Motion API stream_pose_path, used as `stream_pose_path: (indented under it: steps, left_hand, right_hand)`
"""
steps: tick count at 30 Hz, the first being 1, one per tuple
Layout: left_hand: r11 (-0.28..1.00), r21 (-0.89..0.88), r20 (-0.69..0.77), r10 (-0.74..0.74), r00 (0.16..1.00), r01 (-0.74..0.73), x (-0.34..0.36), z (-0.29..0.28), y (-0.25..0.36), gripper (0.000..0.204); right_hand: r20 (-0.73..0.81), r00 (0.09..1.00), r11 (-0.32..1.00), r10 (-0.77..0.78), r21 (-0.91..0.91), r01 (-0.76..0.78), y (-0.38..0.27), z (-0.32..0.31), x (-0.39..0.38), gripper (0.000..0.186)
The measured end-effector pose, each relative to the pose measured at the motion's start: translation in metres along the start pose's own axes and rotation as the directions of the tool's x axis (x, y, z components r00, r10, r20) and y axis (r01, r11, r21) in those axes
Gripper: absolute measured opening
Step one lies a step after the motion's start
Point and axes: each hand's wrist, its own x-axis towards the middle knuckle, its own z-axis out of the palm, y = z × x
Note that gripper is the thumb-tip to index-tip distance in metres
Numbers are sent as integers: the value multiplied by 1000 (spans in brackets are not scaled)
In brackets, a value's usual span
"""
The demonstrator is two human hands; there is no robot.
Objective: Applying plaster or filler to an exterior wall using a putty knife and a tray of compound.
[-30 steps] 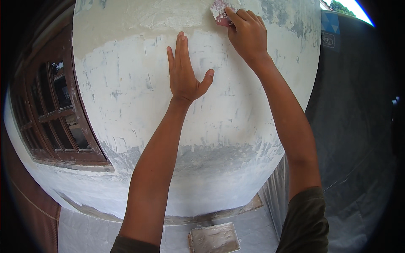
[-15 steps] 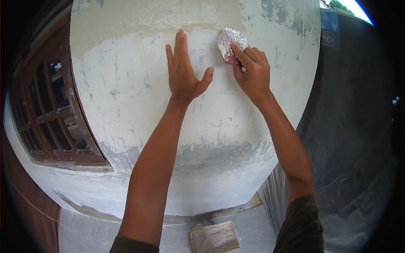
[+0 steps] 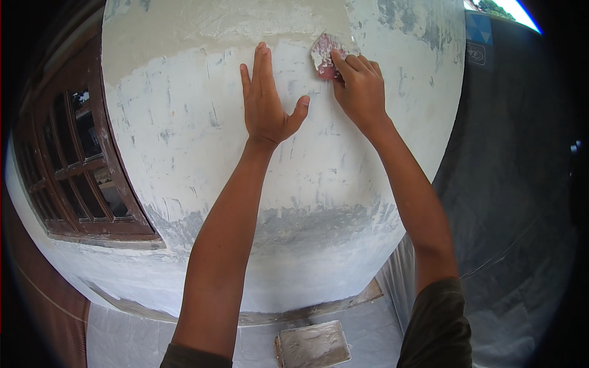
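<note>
My left hand (image 3: 267,113) rests on the pale wall (image 3: 184,147), fingers stretched upward and thumb out. To its right, my right hand (image 3: 359,92) grips a small pinkish scraper (image 3: 329,70), smeared with whitish paste, against the wall at the lower edge of a beige coated band (image 3: 202,24). The wall below that band is white with grey flecks, with a darker grey patchy strip lower down. A shallow rectangular tray (image 3: 310,343) of smooth grey-beige paste sits below on a grey covering.
A brown wooden window (image 3: 104,193) with dark panes is at the left. A dark sheet (image 3: 503,153) hangs beyond the wall's right edge, with translucent plastic (image 3: 399,276) lower down. Grey sheeting (image 3: 129,331) lies along the wall's foot. Foliage (image 3: 494,7) shows at the top right.
My right hand with the scraper moved down from the top of the view, then rose slightly and a little to the left. My left hand has shifted very slightly upward and left.
</note>
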Motion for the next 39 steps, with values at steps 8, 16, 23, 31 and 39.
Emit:
stream_pose_path:
  steps: [8, 16, 23, 31, 39]
  left_hand:
    - [1000, -19, 38, 15, 999, -14, 3, -2, 2, 92]
    - [994, -46, 189, 108, 976, -101, 13, -44, -18, 89]
    - [977, 88, 287, 162, 944, -195, 16, -99, -61, 88]
    - [979, 102, 225, 151, 963, -177, 15, -95, -60, 87]
    - [984, 89, 241, 127, 962, -152, 14, -96, -57, 87]
  right_hand:
    - [11, 998, 994, 57, 97, -58, 0, -34, -8, 48]
    - [-78, 997, 997, 6, -75, -11, 26, 2, 61, 41]
    - [67, 991, 991, 112, -78, -106, -20, -9, 0, 47]
    - [9, 992, 992, 129, 11, -129, -42, -16, 6, 45]
    - [-26, 997, 990, 78, -112, -81, -21, 13, 67, 45]
